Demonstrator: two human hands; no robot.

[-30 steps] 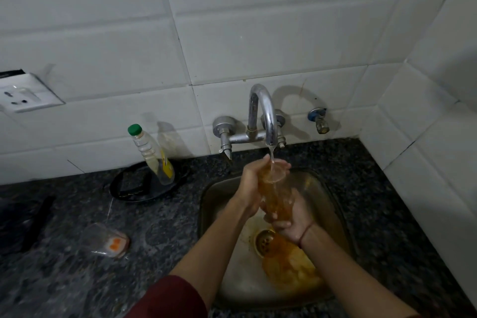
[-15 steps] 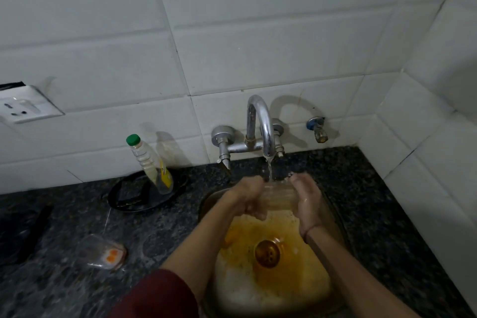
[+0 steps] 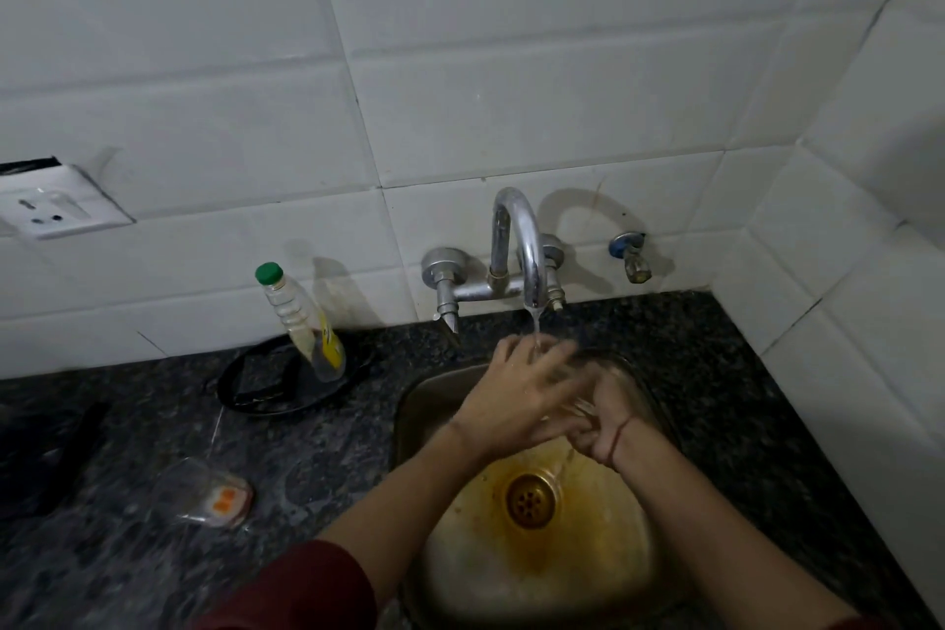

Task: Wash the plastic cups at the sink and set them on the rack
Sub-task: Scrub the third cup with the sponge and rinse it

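A clear plastic cup [image 3: 580, 386] is between my two hands over the steel sink [image 3: 434, 394], under a thin stream of water [image 3: 536, 334] from the curved faucet [image 3: 517, 240]. My left hand [image 3: 516, 404] lies across the cup's near side with its fingers stretched out towards the stream. My right hand [image 3: 611, 425] holds the cup from the right, its fingers curled round the lower end. The cup is blurred and mostly hidden by the hands. Orange stain surrounds the drain [image 3: 530, 500].
A green-capped bottle [image 3: 301, 322] leans on the tiled wall in a black round pan [image 3: 271, 386]. A clear packet with an orange patch [image 3: 215, 494] lies on the dark granite counter [image 3: 153, 425]. A second tap [image 3: 633, 262] sticks out at right. A wall socket [image 3: 51, 210] is at left.
The cup held orange liquid a second ago; that went into the sink and has mostly drained. My left hand has slid over the cup, and the right hand has dropped lower.
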